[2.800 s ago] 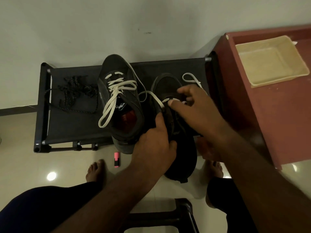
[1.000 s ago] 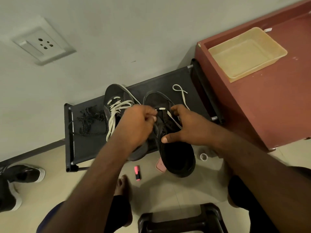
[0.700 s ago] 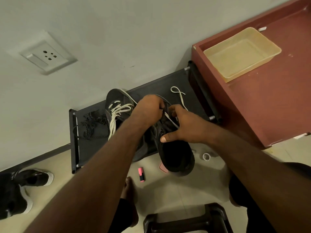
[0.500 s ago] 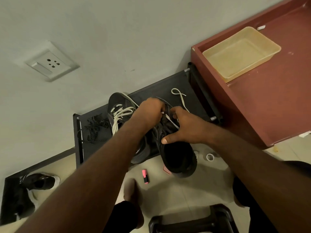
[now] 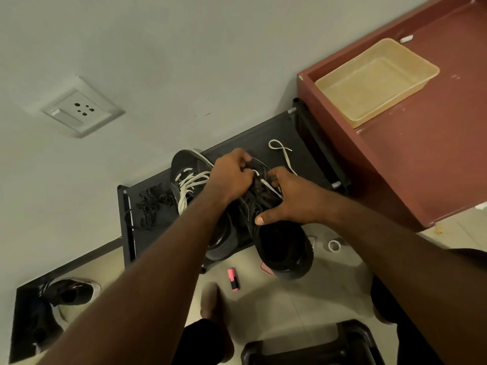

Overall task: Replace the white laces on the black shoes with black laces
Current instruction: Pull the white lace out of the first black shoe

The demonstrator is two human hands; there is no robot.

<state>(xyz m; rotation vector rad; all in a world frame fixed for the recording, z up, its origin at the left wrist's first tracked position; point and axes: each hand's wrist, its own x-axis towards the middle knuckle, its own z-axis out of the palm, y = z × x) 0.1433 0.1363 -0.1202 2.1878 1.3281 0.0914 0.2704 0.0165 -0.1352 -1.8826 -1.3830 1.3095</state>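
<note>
Two black shoes rest on a low black rack (image 5: 303,143). The left shoe (image 5: 185,167) carries loose white laces (image 5: 189,184). The right shoe (image 5: 284,248) overhangs the rack's front edge, heel toward me. My right hand (image 5: 292,198) holds that shoe at its tongue, thumb stretched across the opening. My left hand (image 5: 230,175) pinches the white lace (image 5: 266,184) at the shoe's top eyelets. A freed length of white lace (image 5: 280,151) trails onto the rack behind. Black laces (image 5: 151,204) lie in a heap at the rack's left end.
A red-brown cabinet (image 5: 427,164) with a beige tray (image 5: 376,80) stands to the right. On the floor lie a pink marker (image 5: 233,279), a small white ring (image 5: 334,245) and another shoe (image 5: 66,296) at the left. A dark stool (image 5: 311,346) stands near me. A wall socket (image 5: 79,111) is at the upper left.
My left hand left the shoe's side and moved up to the top eyelets, where it now pinches the white lace. The camera view has tilted and pulled back.
</note>
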